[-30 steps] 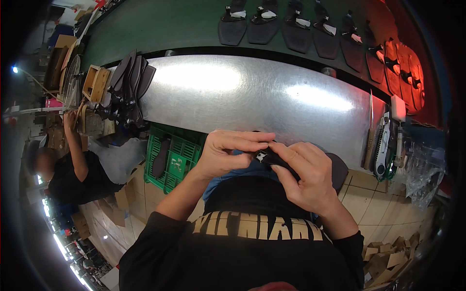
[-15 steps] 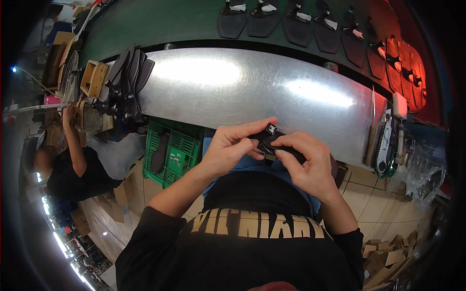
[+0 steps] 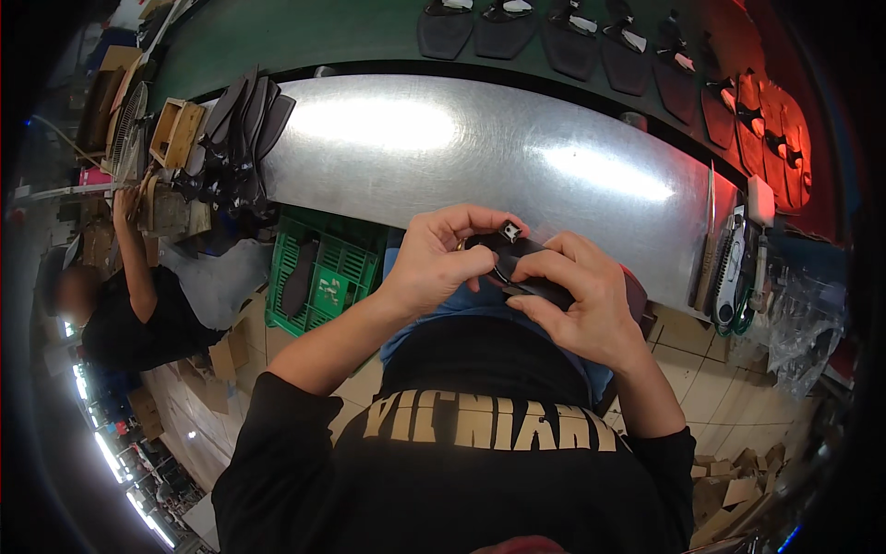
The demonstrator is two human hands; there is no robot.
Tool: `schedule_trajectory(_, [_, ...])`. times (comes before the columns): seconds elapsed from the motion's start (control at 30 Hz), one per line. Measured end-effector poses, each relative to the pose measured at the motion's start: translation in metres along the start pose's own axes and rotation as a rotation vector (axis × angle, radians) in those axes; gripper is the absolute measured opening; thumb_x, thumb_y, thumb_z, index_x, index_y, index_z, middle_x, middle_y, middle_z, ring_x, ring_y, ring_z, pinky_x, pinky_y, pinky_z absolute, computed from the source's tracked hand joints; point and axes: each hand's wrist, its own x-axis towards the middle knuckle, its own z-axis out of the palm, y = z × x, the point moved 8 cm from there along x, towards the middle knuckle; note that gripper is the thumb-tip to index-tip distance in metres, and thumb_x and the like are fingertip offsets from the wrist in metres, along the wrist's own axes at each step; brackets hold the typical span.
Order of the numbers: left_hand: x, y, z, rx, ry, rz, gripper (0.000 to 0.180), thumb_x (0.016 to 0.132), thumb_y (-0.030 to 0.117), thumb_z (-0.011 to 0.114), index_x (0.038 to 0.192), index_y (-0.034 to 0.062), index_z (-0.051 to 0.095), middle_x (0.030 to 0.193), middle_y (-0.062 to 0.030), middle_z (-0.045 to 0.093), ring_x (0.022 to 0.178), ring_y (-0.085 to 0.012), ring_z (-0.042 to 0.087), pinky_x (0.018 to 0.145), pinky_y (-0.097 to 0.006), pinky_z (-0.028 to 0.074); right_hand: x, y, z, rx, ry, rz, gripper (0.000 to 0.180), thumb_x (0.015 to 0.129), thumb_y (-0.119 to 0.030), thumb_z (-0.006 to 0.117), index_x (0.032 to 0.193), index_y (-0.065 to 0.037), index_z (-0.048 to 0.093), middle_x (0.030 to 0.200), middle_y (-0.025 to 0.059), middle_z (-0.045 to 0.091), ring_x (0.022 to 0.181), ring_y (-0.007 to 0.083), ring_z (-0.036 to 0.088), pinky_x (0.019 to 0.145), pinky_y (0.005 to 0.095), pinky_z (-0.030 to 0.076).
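Just in front of the metal bench's near edge, both my hands work on a black sandal (image 3: 546,289) with a small white tag on it. My left hand (image 3: 439,260) has its thumb and fingers closed round one end, beside the tag. Fingers and thumb of my right hand (image 3: 591,300) pinch the sandal's edge. My palms and fingers cover much of it, so the strap's fastening cannot be made out. At the bench's left end lies a pile of similar dark sandals (image 3: 242,138).
Beyond the metal bench (image 3: 388,175), black sandals with white tags (image 3: 512,35) line a green belt (image 3: 277,42). A green crate (image 3: 360,284) stands below left. A cutter (image 3: 728,268) and other tools lie right, near plastic bags (image 3: 784,323). A co-worker (image 3: 138,305) is at left.
My left fingers have curled further over the sandal's tagged end, and both hands have shifted slightly. The sandal has tilted a little. My view has moved slightly.
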Motion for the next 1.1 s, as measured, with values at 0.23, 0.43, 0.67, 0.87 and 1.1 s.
schedule_trajectory(0.23, [0.002, 0.001, -0.001, -0.135, 0.001, -0.036, 0.037, 0.079, -0.006, 0.054, 0.115, -0.0031, 0.062, 0.115, -0.0156, 0.065, 0.078, -0.01, 0.066, 0.053, -0.017, 0.05, -0.004, -0.009, -0.004, -0.136, 0.179, -0.147, 0.023, 0.065, -0.014, 0.079, 0.085, -0.013, 0.068, 0.077, 0.0055, 0.054, 0.066, 0.0227, 0.055, 0.058, 0.0333, 0.043])
schedule_trajectory(0.43, [0.003, 0.008, 0.0, -0.418, -0.043, -0.115, 0.042, 0.086, 0.002, 0.052, 0.128, -0.0031, 0.053, 0.115, -0.0154, 0.064, 0.077, -0.0117, 0.066, 0.054, -0.018, 0.053, -0.003, -0.025, -0.014, -0.217, 0.185, -0.282, 0.029, 0.067, -0.011, 0.077, 0.094, -0.01, 0.067, 0.08, 0.007, 0.059, 0.067, 0.0225, 0.057, 0.059, 0.0334, 0.043])
schedule_trajectory(0.67, [-0.001, -0.007, 0.005, -0.109, -0.147, -0.249, 0.03, 0.09, 0.01, 0.055, 0.117, 0.0016, 0.061, 0.101, -0.0061, 0.065, 0.083, -0.0093, 0.062, 0.064, -0.022, 0.053, -0.009, -0.012, -0.013, -0.2, 0.244, -0.153, 0.038, 0.075, -0.005, 0.073, 0.11, -0.004, 0.06, 0.074, 0.0064, 0.063, 0.064, 0.0222, 0.06, 0.06, 0.0333, 0.044])
schedule_trajectory(0.87, [0.001, -0.012, 0.008, 0.027, -0.179, -0.188, 0.022, 0.09, 0.01, 0.056, 0.108, 0.0008, 0.065, 0.092, -0.0034, 0.067, 0.082, -0.0064, 0.06, 0.071, -0.02, 0.048, -0.008, -0.008, -0.01, -0.174, 0.234, -0.103, 0.029, 0.075, -0.007, 0.074, 0.101, -0.004, 0.061, 0.072, 0.0068, 0.064, 0.061, 0.0224, 0.06, 0.059, 0.0324, 0.045])
schedule_trajectory(1.1, [0.001, -0.007, 0.006, -0.023, -0.084, -0.114, 0.016, 0.088, 0.008, 0.064, 0.102, -0.0006, 0.066, 0.088, -0.0065, 0.068, 0.076, -0.0081, 0.063, 0.067, -0.021, 0.053, -0.003, -0.004, -0.015, -0.062, 0.208, -0.024, 0.018, 0.076, -0.009, 0.074, 0.089, -0.005, 0.063, 0.071, 0.0081, 0.064, 0.065, 0.0235, 0.064, 0.058, 0.0322, 0.047])
